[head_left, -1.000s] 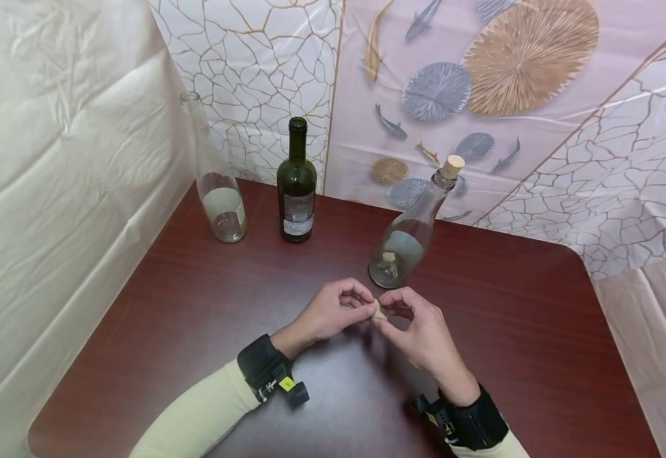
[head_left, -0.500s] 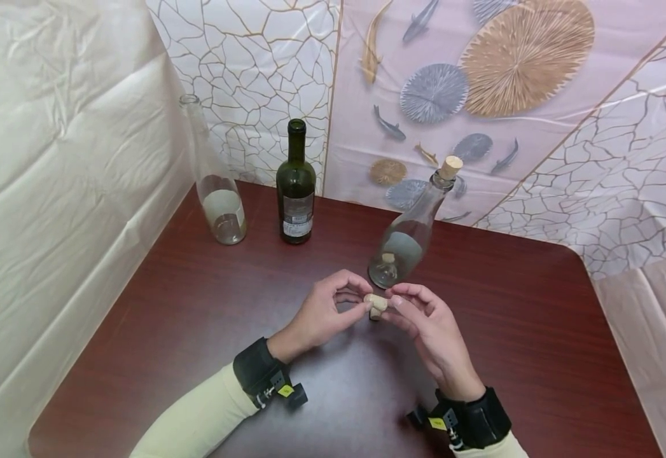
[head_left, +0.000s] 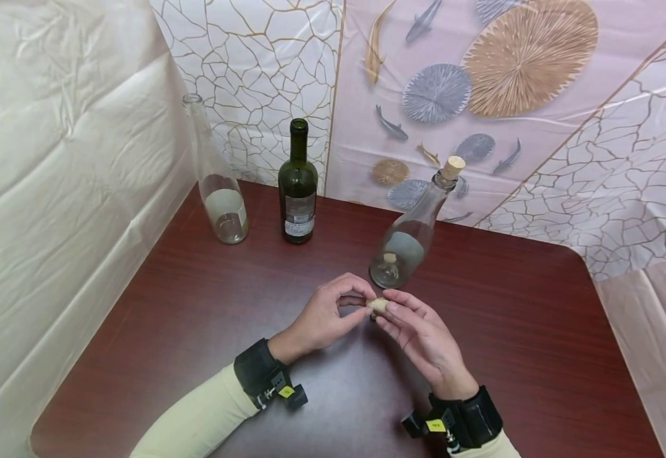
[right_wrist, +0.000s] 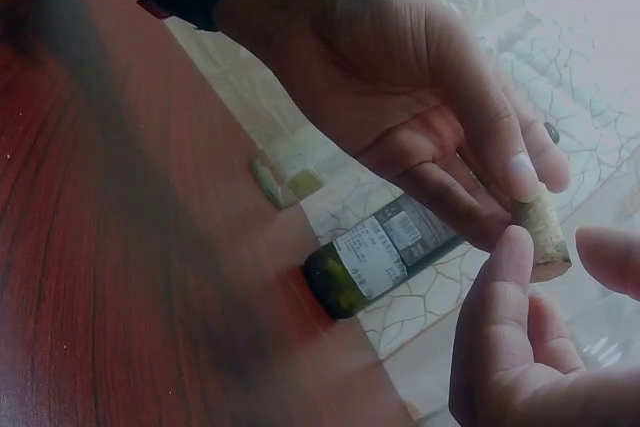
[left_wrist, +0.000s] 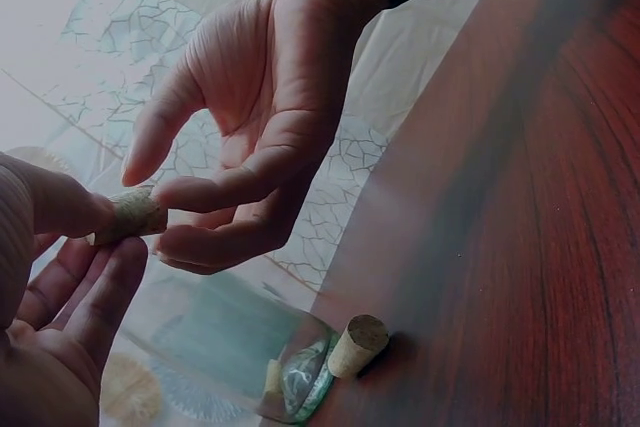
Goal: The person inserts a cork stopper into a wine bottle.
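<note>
My left hand (head_left: 327,312) pinches a small wine cork (head_left: 377,305) between thumb and fingers over the table. In the right wrist view the cork (right_wrist: 542,232) juts from that pinch, pale brown with a darker, rough end. My right hand (head_left: 424,337) faces it from the other side, its fingertips right at the cork's free end. Its thumb stands a little off the cork in the right wrist view. Below the hands a second cork (left_wrist: 357,347) stands upright on the table, beside a clear bottle (head_left: 404,248); in the head view the hands largely hide it.
A cork (head_left: 454,166) sits in the mouth of the clear bottle at right. Farther back stand a dark green bottle (head_left: 298,197) and another clear bottle (head_left: 222,203) on the dark red table (head_left: 516,318). Patterned cloth (head_left: 252,76) hangs behind.
The cork is turned between my hands, with its side now in view. My right hand rolled over, lifted away slightly, then came back close to the cork. The bottles stay put.
</note>
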Demonstrator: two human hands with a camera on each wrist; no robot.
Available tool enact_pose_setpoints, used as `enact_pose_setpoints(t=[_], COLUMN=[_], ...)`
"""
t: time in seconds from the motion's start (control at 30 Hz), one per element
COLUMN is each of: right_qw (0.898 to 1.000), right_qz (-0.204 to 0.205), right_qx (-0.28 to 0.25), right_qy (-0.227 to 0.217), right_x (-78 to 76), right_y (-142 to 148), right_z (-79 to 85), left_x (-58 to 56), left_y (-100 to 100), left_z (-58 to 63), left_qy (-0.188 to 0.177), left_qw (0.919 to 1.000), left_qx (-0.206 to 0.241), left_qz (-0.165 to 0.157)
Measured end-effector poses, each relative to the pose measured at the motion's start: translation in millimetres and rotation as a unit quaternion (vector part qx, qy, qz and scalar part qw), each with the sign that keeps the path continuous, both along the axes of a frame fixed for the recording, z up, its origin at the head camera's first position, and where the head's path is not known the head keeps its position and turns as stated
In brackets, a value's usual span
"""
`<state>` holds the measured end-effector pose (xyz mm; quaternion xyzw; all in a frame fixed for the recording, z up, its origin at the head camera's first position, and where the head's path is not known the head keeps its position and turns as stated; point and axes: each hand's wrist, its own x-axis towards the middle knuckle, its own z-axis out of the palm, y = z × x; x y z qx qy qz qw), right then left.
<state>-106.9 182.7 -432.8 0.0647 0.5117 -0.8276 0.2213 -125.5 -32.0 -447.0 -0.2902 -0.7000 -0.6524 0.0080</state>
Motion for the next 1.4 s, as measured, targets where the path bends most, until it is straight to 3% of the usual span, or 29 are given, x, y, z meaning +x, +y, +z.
enact_pose_setpoints(t=[0.3, 0.87, 1.07, 1.2, 1.3, 1.4], right_qw=[0.999, 0.999, 1.000, 1.000, 1.000, 1.000], right_qz=[0.004, 0.005, 0.003, -0.006, -0.007, -0.004], right_qx=[-0.036, -0.028, -0.029, -0.022, -0.015, -0.007], right_qy=[0.014, 0.015, 0.011, 0.007, 0.003, 0.000], right_x=[0.7, 1.4, 0.7, 0.8, 1.1, 1.5], right_y=[2.2, 6.2, 6.7, 7.2, 7.8, 8.4], right_z=[-4.1, -4.4, -2.7, -2.0, -2.2, -2.6], left_x=[0.6, 1.9, -2.9, -11.3, -22.4, -37.3], left_y=[1.9, 1.7, -5.0, -16.2, -30.3, -47.5], left_z=[-3.4, 1.0, 3.7, 3.9, 6.6, 15.3], left_qy=[-0.004, -0.008, -0.010, -0.012, -0.030, -0.043], left_qw=[0.9999, 0.9995, 0.9999, 0.9984, 0.9930, 0.9824], left_qx=[-0.014, -0.026, 0.006, 0.047, 0.067, 0.092], left_qz=[-0.010, -0.015, -0.010, 0.031, 0.092, 0.157])
